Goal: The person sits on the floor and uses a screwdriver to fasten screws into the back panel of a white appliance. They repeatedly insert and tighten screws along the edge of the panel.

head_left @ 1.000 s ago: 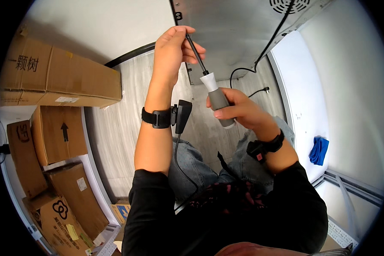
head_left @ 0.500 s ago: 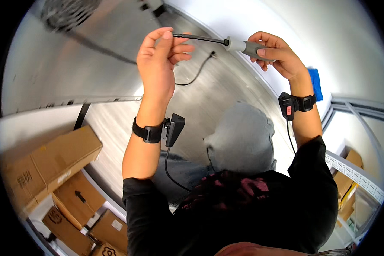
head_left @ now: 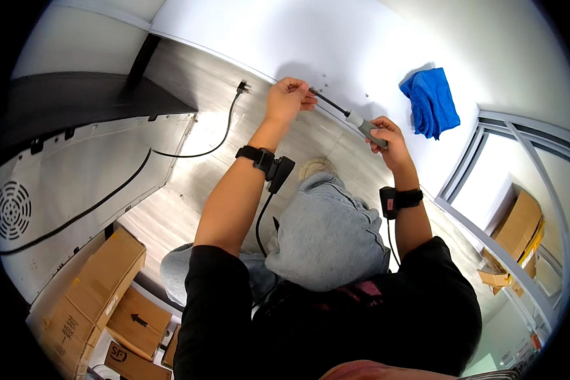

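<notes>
A screwdriver (head_left: pixel 359 122) with a grey handle and a thin dark shaft slants between my hands, its tip to the upper left. The handle sits in my right hand (head_left: pixel 391 143), the fingers wrapped round it. At the other end, the thumb and forefinger of my left hand (head_left: pixel 285 100) pinch the shaft's tip; whether a small part is held there too is hidden. Just beyond the tip, several small dark pieces, perhaps screws (head_left: pixel 325 76), lie on a white tabletop (head_left: pixel 234 35).
A folded blue cloth (head_left: pixel 432 101) lies on the white top. To the left stands a metal appliance casing (head_left: pixel 76 171) with a round vent and a black power cord (head_left: pixel 229 123) ending in a plug on the floor. Cardboard boxes (head_left: pixel 95 285) are at lower left, a metal rack (head_left: pixel 487 231) at right.
My view has swung, bringing the white top, blue cloth and more of the casing into sight. Both hands appear lower and closer together, still on the screwdriver, which now slants more steeply.
</notes>
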The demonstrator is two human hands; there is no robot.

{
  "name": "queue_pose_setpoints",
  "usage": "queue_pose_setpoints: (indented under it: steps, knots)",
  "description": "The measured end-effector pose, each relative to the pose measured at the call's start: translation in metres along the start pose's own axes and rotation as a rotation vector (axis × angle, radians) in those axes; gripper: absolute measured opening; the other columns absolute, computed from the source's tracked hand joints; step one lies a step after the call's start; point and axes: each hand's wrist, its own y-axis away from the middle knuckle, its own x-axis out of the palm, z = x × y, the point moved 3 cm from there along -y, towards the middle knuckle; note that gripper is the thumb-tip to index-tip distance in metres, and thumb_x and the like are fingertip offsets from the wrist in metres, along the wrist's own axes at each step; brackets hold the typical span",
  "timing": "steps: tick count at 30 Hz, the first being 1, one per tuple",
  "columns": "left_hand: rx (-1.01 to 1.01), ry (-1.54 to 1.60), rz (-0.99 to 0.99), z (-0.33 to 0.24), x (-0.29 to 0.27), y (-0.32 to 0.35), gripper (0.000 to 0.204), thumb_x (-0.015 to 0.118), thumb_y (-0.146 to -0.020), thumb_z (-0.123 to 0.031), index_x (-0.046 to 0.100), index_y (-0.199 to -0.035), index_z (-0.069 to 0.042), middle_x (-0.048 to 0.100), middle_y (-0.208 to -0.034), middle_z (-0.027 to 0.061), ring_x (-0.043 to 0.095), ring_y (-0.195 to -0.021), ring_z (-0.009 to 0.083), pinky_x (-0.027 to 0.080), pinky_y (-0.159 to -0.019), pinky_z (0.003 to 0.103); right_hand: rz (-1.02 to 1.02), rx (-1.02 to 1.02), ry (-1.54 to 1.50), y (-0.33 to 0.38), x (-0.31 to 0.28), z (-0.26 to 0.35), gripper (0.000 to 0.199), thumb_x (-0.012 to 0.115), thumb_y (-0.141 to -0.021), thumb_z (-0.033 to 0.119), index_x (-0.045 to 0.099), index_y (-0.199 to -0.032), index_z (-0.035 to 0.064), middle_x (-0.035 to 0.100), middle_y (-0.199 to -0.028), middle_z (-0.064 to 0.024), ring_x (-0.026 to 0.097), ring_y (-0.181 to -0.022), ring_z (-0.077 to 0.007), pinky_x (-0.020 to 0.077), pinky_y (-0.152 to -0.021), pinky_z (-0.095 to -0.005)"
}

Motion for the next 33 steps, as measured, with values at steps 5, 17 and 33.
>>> queue_pose_setpoints:
  steps: [5, 17, 33]
  knots:
    - [-0.064, 0.042, -0.032, 0.016, -0.010, -0.030, 0.010, 0.058, -0.090, -0.007, 0.056, -0.095, 0.001, 0.064, -0.086, 0.0125, 0.065, -0.077, 0.0221, 0.056, -0.067, 0.031, -0.026, 0.008, -0.023, -0.009, -0.013, -0.015, 0.020, 0.063, -0.075, 0.015, 0.059, -0.090, 0.0031, 0.059, -0.067, -0.0086, 0.051, -0.052, -0.0119, 0.0373, -0.046, -0.0240]
    - [0.701, -0.851, -0.288, 0.037, -0.018, -0.050, 0.012, 0.072, -0.072, -0.006, 0.073, -0.084, -0.009, 0.060, -0.072, 0.0063, 0.055, -0.074, 0.0215, 0.046, -0.068, 0.033, -0.078, 0.016, -0.211, -0.019, -0.017, -0.019, 0.019, 0.061, -0.076, 0.012, 0.057, -0.093, 0.0048, 0.058, -0.079, -0.0085, 0.057, -0.063, -0.0145, 0.0382, -0.047, -0.0250]
    - [0.463, -0.390, -0.137, -0.080, -0.168, 0.170, 0.018, 0.065, -0.086, -0.015, 0.067, -0.099, -0.004, 0.066, -0.088, 0.0035, 0.058, -0.083, 0.0113, 0.047, -0.074, 0.027, 0.693, -0.427, 0.218, 0.025, 0.226, 0.180, 0.036, 0.063, -0.077, 0.026, 0.051, -0.102, 0.0032, 0.058, -0.074, -0.0097, 0.053, -0.061, -0.0134, 0.0409, -0.050, -0.0239]
